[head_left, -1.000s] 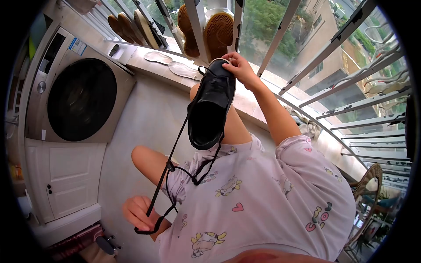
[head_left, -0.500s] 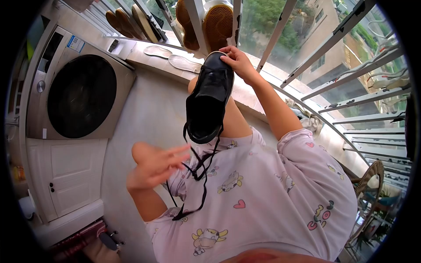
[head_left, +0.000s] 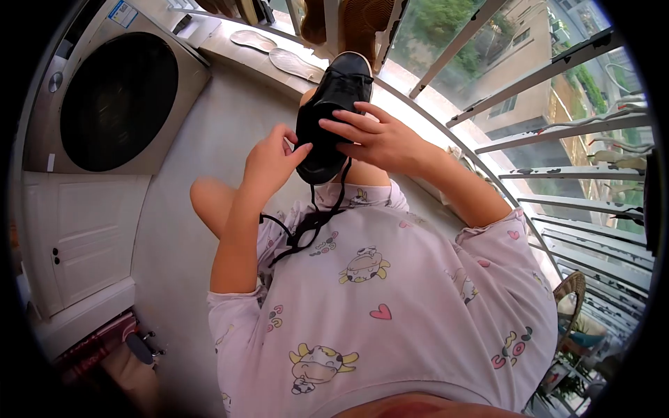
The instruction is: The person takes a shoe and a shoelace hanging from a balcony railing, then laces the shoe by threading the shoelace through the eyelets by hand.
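Note:
A black lace-up shoe (head_left: 339, 94) rests over my raised leg, toe pointing away and its opening towards me. My left hand (head_left: 273, 159) is at the left side of the opening, thumb and index finger closed around the collar edge. From the right, my right hand (head_left: 380, 139) reaches over the shoe with its fingers stretched out and apart, touching around the tongue and opening. Long black laces (head_left: 304, 233) trail from the heel end onto my shirt. The inside of the shoe is dark.
Two pale insoles (head_left: 293, 64) lie on the ledge ahead. Brown-soled shoes (head_left: 362, 28) stand against the white railing (head_left: 460, 104). A front-loading washing machine (head_left: 118, 104) is at the left, above a white cabinet (head_left: 90, 237). A wicker chair (head_left: 573, 287) is at the right.
My right hand has moved from the toe back to the shoe's opening. My left hand has risen from beside the laces to the collar. The view has shifted slightly.

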Demonstrator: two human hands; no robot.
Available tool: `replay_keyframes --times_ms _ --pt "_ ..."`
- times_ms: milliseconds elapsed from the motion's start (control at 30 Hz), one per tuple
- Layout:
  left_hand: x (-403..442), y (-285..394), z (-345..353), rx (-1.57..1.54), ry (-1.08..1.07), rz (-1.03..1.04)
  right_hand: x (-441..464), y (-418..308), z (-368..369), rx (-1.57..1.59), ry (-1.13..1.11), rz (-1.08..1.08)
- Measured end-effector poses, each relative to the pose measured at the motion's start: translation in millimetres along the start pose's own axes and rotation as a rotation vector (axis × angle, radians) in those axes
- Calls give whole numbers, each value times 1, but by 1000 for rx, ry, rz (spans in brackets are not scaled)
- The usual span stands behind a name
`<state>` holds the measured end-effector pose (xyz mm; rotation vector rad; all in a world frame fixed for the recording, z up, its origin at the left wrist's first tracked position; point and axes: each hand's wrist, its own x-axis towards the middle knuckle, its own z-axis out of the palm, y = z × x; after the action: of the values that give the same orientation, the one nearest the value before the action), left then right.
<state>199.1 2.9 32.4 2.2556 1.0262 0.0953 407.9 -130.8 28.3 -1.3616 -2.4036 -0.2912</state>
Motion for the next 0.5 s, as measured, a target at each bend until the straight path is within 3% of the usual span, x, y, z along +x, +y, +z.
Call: replay_keyframes --times_ms 133,233,300,333,400,500 --pt "4 -17 1 -164 -35 31 1 3 13 -81 -122 -48" --pt "1 -14 -18 -586 -205 -6 5 6 12 311 -6 37" --pt "-14 5 -42 -626 -263 -33 15 5 -7 636 104 164" --pt "-21 15 -55 -643 -291 -42 16 7 -10 859 127 321" --pt "-33 29 -82 -565 -305 37 24 16 -24 1410 287 401" --pt "-50 51 -125 -510 -272 143 58 23 -75 1339 450 390"
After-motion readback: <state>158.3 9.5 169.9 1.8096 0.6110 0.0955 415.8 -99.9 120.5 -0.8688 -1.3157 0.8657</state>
